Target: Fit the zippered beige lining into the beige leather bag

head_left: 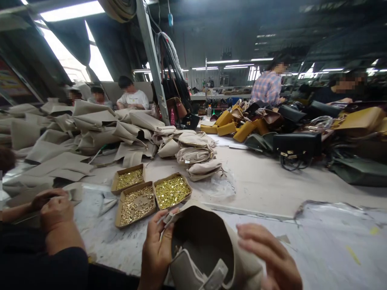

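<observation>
A beige bag point(208, 245) with an open mouth and dark lining sits right in front of me at the near table edge. My left hand point(157, 249) grips its left rim, thumb and fingers pinching a small tab at the top. My right hand point(269, 257) rests against the bag's right side with the fingers spread, holding nothing of its own. Three shallow cardboard trays of small gold metal fittings point(171, 191) lie just beyond the bag.
At the left a co-worker's hands point(53, 209) work a beige piece. Piles of beige panels point(90, 129) and folded bags point(196, 155) fill the far left; yellow, brown and black bags point(272, 129) crowd the right. Seated people work at the back.
</observation>
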The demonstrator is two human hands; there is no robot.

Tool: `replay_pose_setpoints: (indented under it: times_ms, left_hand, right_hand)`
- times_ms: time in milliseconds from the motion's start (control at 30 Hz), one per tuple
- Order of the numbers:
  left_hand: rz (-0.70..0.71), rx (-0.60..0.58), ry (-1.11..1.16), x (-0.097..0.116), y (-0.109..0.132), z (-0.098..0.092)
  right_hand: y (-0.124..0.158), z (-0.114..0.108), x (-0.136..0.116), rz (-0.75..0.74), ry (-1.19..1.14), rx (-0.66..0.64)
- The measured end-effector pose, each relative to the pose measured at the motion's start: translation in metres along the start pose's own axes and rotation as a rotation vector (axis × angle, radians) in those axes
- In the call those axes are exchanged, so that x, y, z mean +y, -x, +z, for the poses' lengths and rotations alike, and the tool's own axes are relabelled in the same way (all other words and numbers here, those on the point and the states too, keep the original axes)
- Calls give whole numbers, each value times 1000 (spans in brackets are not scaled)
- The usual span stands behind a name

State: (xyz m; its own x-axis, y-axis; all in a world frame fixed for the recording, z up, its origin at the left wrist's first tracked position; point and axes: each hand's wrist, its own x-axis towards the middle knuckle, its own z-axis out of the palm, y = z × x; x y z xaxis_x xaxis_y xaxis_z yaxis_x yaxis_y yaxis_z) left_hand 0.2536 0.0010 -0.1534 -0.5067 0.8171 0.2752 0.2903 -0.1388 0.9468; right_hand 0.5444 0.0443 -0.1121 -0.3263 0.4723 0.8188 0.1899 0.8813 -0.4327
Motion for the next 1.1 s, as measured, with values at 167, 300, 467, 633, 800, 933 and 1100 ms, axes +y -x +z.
replay_pose_setpoints:
  times_ms: [167,300,467,633,800,933,1100]
  left_hand:
    - [165,-173,-217,1,-14,-1]
    - [226,-207,-215,3,-19,4]
    - [198,-259,-164,-3,-13,7]
    - [32,-336,-15,-6,-11,3]
    - [15,-549,134,8,-19,-4]
    - [69,-716,138,23,-31,-8]
    - [74,-895,53,39,-47,-8]
  right_hand:
    - [-52,21,94,956,-465,298]
    - [-80,81,168,1180,-610,280]
    - [-95,150,213,1295,-616,378]
    - [-92,177,230,1372,-572,530]
    - [-85,160,226,1289,-614,565]
    - [-84,130,211,1124,-685,552]
    - [-73,109,185,954,-726,544]
